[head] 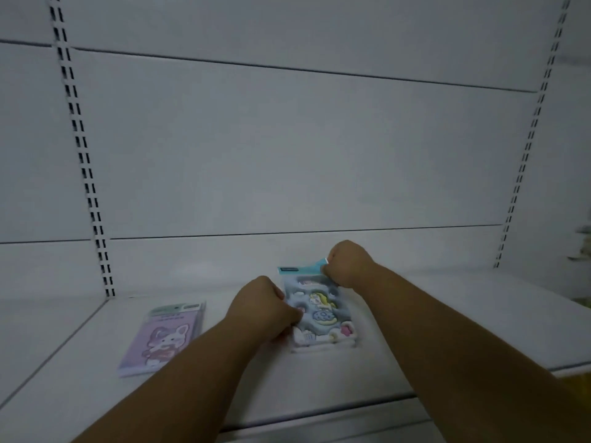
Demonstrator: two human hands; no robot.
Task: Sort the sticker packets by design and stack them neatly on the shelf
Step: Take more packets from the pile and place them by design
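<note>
A white shelf (447, 314) is seen from above its front edge, with a plain white back panel (287, 148) behind it and slotted uprights (84, 167) at either side. Two sticker packets are laid flat on the shelf. A blue packet (323, 318), printed with a unicorn, clouds and a donut, is placed near the middle of the shelf, its teal header (300, 269) turned toward the back panel. This packet is gripped on both sides: its left long edge is pinched by the curled left hand (265, 306), and the right corner of its header is pinched by the right hand (347, 262), fingers closed tightly. Whether more packets lie beneath it cannot be told. A lilac packet (163, 340), showing a white rabbit, is set well apart toward the left end of the shelf, untouched, and several layers are visible at its edge, so a small stack is suggested.
</note>
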